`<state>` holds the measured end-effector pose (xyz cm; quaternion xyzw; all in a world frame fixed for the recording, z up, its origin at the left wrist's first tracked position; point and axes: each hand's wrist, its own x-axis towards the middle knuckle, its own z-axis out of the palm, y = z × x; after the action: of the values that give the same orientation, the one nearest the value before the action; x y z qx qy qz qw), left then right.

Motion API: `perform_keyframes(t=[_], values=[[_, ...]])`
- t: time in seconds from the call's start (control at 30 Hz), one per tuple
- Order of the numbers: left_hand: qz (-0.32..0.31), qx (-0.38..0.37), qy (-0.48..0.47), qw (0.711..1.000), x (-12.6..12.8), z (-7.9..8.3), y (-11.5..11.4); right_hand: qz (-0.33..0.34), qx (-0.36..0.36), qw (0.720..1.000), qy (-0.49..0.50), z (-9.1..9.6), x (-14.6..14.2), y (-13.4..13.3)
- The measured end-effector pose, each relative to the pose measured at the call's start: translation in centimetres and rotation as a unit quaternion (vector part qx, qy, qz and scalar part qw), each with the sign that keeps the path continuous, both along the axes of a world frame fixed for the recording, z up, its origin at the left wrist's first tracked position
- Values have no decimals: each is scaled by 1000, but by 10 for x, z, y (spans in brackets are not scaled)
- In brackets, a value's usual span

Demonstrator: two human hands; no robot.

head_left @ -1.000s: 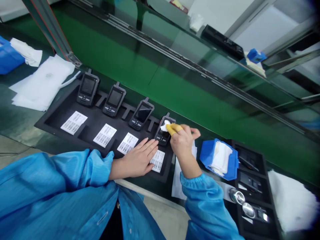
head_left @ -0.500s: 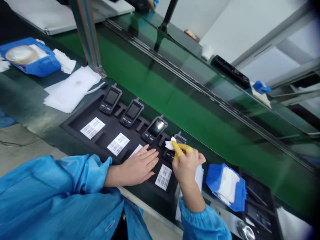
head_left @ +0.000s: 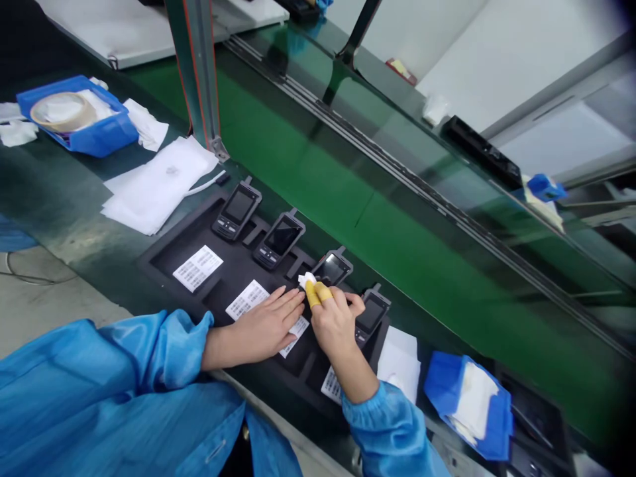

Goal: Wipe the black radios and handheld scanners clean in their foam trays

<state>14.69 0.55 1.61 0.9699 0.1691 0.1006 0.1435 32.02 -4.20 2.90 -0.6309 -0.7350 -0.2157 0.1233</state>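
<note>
Several black handheld devices with screens and stub antennas, one of them a handheld device (head_left: 237, 208) at the left end, lie in a row in a black foam tray (head_left: 209, 228). Sheets of printed labels, such as the label sheet (head_left: 197, 268), lie in front of them. My right hand (head_left: 334, 322), with yellow finger cots on its fingers, pinches a folded white wipe (head_left: 305, 279) at the lower left of the third device (head_left: 334, 267). Flat over the tray rests my left hand (head_left: 263, 326), fingers stretched, partly covering two label sheets.
At the left, a blue bin (head_left: 106, 136) holds a tape roll (head_left: 64, 111), near a stack of white sheets (head_left: 161, 182). Another blue bin (head_left: 444, 391) with white wipes stands at the right. A metal post (head_left: 199, 79) rises behind the tray.
My right hand has moved left with the wipe, from the fourth device to the third. My left hand stays flat over the tray. The camera view has shifted slightly.
</note>
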Motion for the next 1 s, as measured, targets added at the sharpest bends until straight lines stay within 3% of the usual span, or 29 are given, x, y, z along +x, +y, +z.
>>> perform_keyframes(t=[0.27,0.5,0.67,0.8,1.0], values=[[0,-2,-7,1000,2,-1,0,-104,89,990,-35,8,35,17],[-2,-5,-6,1000,2,-1,0,-67,36,997,-5,-5,1,-22],[0,4,1,1000,3,-2,1,-41,45,997,-51,5,1,3],[1,11,2,1000,2,-2,1,-82,77,992,-58,9,24,25],[-3,8,2,1000,2,0,1,-141,119,983,-14,-2,36,9]])
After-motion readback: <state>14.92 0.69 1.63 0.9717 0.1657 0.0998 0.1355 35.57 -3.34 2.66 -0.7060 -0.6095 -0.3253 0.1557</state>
